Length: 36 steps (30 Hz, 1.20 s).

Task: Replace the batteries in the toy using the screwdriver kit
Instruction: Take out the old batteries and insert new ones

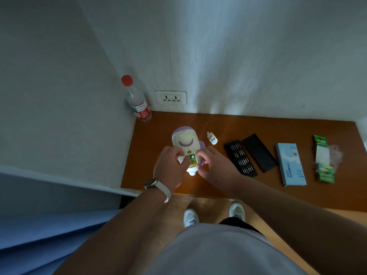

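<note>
A white and purple toy (185, 141) lies on the brown table (288, 195), its open battery compartment (192, 158) showing green batteries. My left hand (170, 165) grips the toy's left side, fingers curled at the compartment edge. My right hand (210, 164) holds the toy's right side, fingertips curled at the compartment. To the right lie the open black bit tray (240, 158), its black lid (259, 152), the light blue kit box (291, 164) and a green pack of batteries (324, 159).
A small white keychain-like object (212, 138) lies right of the toy's head. A red-capped water bottle (137, 99) stands in the back left corner by a wall socket (171, 97). A blue bed (39, 231) lies to the left. My white shoes (213, 215) stand below the table's edge.
</note>
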Each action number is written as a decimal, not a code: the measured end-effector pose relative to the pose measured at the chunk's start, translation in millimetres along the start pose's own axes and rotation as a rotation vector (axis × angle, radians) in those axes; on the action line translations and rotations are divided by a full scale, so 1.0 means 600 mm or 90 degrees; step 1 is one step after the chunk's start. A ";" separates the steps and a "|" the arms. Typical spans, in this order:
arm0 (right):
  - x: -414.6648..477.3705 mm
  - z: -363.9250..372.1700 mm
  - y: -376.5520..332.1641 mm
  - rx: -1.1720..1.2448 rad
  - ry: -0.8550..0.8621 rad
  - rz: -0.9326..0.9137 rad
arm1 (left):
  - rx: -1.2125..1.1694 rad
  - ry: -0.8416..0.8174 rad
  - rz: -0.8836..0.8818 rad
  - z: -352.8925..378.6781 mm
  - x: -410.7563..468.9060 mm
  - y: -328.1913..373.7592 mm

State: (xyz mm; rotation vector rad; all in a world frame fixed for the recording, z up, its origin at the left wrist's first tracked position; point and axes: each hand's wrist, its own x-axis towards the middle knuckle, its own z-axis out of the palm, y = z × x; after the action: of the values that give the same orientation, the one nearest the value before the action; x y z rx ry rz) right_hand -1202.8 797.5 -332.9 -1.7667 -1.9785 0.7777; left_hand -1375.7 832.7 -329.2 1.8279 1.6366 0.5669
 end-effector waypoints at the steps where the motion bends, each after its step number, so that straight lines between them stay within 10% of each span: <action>1: 0.000 0.001 0.000 -0.002 0.004 0.001 | 0.000 -0.002 0.007 0.000 0.001 0.000; 36: 0.008 0.001 0.003 0.040 -0.006 0.003 | 0.232 0.047 0.254 -0.010 -0.005 -0.004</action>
State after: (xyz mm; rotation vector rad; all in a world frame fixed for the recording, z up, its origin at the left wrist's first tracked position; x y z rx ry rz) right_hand -1202.7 802.4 -335.0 -1.7363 -1.9354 0.8421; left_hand -1382.1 830.8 -326.1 2.4586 1.4995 0.5315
